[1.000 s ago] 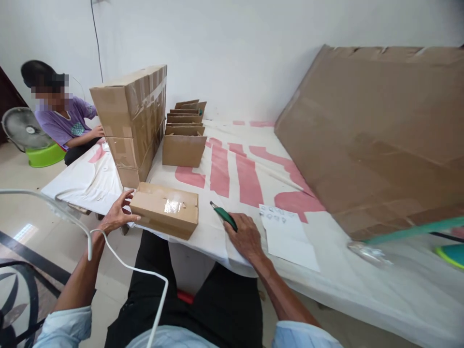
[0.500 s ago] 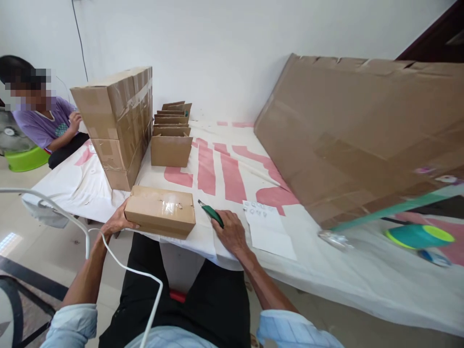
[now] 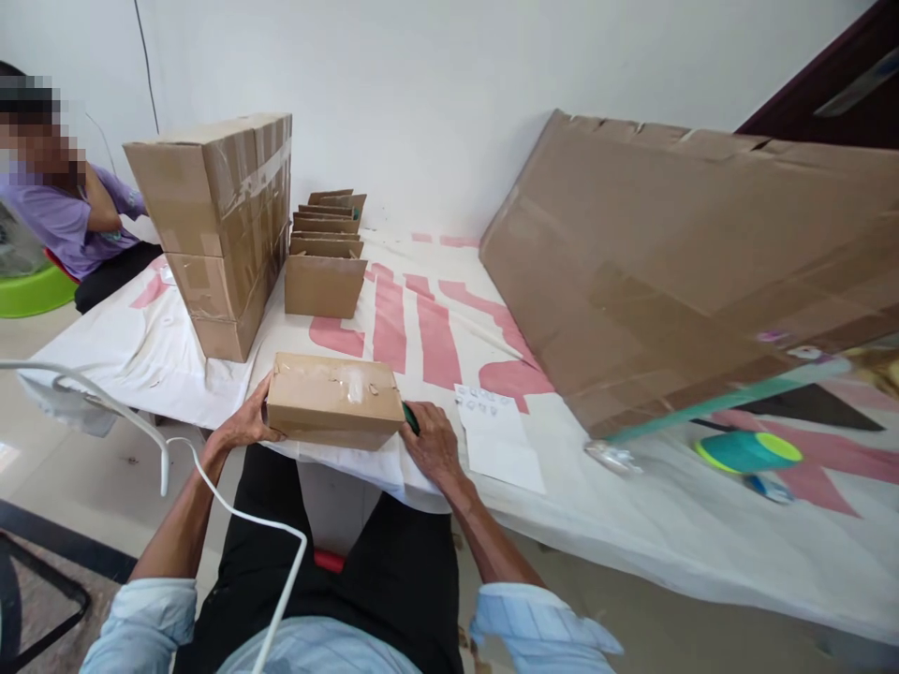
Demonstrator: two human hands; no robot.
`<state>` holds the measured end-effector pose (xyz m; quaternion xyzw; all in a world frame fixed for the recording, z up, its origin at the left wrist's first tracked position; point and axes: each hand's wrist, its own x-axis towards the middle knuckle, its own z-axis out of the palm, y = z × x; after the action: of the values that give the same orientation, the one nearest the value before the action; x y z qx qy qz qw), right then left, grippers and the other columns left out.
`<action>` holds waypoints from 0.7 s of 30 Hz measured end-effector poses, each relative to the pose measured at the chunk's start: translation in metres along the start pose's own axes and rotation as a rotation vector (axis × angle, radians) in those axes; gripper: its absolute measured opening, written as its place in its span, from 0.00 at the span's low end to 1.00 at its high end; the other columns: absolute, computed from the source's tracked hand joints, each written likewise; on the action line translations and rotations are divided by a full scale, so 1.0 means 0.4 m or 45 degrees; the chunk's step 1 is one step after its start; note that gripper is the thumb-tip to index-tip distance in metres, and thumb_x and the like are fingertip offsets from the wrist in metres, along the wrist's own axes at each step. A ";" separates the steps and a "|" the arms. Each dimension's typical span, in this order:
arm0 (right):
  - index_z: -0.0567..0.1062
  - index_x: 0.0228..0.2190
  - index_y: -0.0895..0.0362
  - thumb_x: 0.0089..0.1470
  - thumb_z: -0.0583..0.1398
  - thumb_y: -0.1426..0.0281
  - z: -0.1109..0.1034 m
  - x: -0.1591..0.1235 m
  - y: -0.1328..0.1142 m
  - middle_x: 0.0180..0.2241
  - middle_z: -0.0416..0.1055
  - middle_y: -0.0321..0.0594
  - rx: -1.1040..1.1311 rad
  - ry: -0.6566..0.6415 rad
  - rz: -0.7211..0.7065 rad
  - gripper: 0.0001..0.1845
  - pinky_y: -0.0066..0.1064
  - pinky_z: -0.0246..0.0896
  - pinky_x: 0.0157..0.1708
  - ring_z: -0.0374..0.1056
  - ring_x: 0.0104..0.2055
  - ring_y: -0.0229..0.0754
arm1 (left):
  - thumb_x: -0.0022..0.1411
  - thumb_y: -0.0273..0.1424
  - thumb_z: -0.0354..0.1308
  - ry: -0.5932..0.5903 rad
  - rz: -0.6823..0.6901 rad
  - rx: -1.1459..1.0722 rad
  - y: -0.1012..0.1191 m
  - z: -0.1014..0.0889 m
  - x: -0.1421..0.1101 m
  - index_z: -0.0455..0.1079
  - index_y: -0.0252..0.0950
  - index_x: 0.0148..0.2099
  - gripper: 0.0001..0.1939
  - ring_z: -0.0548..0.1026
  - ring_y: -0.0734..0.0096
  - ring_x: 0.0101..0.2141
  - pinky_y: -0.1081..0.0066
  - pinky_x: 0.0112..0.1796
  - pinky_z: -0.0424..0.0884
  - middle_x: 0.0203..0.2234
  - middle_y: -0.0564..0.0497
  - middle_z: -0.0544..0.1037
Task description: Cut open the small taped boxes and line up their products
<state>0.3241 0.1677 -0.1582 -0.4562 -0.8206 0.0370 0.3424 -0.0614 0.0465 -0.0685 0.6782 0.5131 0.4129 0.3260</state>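
Observation:
A small taped cardboard box (image 3: 337,386) lies lengthwise at the table's front edge, with clear tape shining on its top. My left hand (image 3: 247,418) grips its left end, thumb low on the front side. At the right end is my right hand (image 3: 430,440), closed around a green utility knife (image 3: 411,418). Only part of the knife's handle shows; its blade is hidden by the box or the hand. The fingers of my right hand are against or very close to the box end.
Stacked taped boxes (image 3: 231,225) stand left, with open-flapped boxes (image 3: 324,285) beside them. A marked paper sheet (image 3: 502,449) lies right of my hand. A large cardboard sheet (image 3: 674,271) leans at right, near a teal-and-lime object (image 3: 748,451). A person in purple (image 3: 66,229) sits far left. A white cable (image 3: 245,520) crosses in front.
The box has shifted right, and my right hand with the knife now meets its right end. The knife blade was visible before. The view has turned right; the other person has raised an arm.

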 end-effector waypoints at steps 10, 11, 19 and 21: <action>0.76 0.49 0.53 0.61 0.57 0.71 0.005 -0.009 0.009 0.45 0.76 0.49 0.024 0.013 -0.006 0.16 0.47 0.65 0.51 0.67 0.48 0.55 | 0.44 0.32 0.80 0.024 -0.062 -0.132 0.027 0.018 -0.003 0.43 0.49 0.82 0.71 0.59 0.36 0.73 0.47 0.62 0.74 0.73 0.37 0.58; 0.77 0.48 0.54 0.59 0.57 0.72 0.006 -0.011 0.012 0.45 0.76 0.49 0.024 0.017 -0.010 0.17 0.47 0.66 0.51 0.67 0.48 0.55 | 0.44 0.33 0.80 0.038 -0.041 -0.144 0.027 0.024 -0.002 0.43 0.51 0.82 0.71 0.59 0.36 0.72 0.48 0.60 0.75 0.73 0.37 0.58; 0.78 0.50 0.56 0.57 0.56 0.71 0.026 -0.031 0.046 0.46 0.77 0.53 0.005 0.029 0.015 0.21 0.50 0.70 0.48 0.69 0.49 0.59 | 0.44 0.37 0.83 0.187 0.143 -0.088 0.070 0.070 0.014 0.50 0.49 0.80 0.68 0.63 0.38 0.69 0.49 0.59 0.76 0.69 0.39 0.61; 0.77 0.54 0.57 0.58 0.57 0.70 0.032 -0.032 0.054 0.48 0.77 0.54 0.015 0.043 0.014 0.23 0.52 0.70 0.49 0.70 0.51 0.60 | 0.44 0.37 0.83 0.187 0.157 -0.068 0.085 0.072 0.015 0.53 0.48 0.79 0.65 0.64 0.39 0.68 0.49 0.58 0.76 0.68 0.39 0.62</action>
<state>0.3367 0.1734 -0.1828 -0.4591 -0.8120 0.0362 0.3587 -0.0204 0.0430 -0.0505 0.6675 0.4818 0.4942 0.2794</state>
